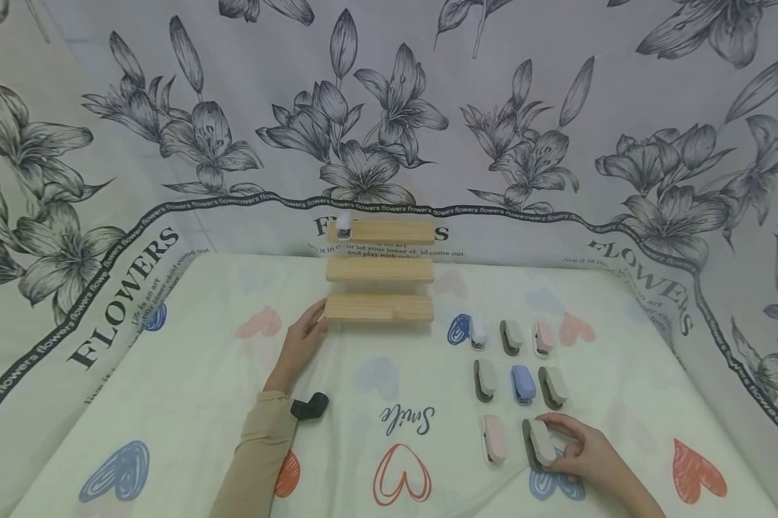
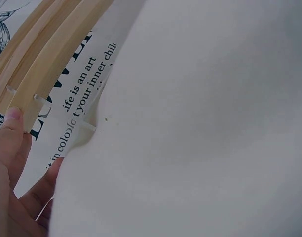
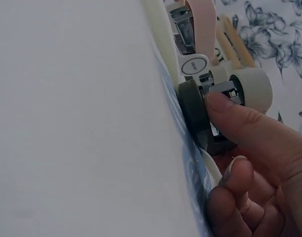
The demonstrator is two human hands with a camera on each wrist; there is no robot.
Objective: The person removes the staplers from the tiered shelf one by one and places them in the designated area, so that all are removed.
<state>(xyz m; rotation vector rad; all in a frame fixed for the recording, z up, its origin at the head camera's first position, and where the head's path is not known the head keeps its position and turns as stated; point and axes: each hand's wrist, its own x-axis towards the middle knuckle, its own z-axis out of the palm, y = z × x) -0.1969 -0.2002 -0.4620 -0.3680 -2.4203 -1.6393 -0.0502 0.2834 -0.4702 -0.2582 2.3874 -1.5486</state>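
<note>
My left hand (image 1: 300, 347) holds the left end of the lowest step of a three-step wooden display rack (image 1: 379, 270). In the left wrist view the thumb lies on the end of the plank (image 2: 30, 101), with the other fingers below it. At the front right, my right hand (image 1: 586, 450) grips a grey stapler (image 1: 543, 442) with a dark base, which sits on the cloth. The right wrist view has the thumb against the side of that stapler (image 3: 193, 108). Left of it stands a pink stapler (image 1: 494, 439). One white stapler (image 1: 344, 224) stands at the left of the top step.
Behind the held stapler, several more stand in rows: a grey one (image 1: 484, 379), a blue one (image 1: 523, 384), another grey one (image 1: 553, 387), and at the back a white (image 1: 478, 333), a grey (image 1: 511, 337) and a pink one (image 1: 543, 338). Flower-printed curtains (image 1: 389, 108) enclose the table.
</note>
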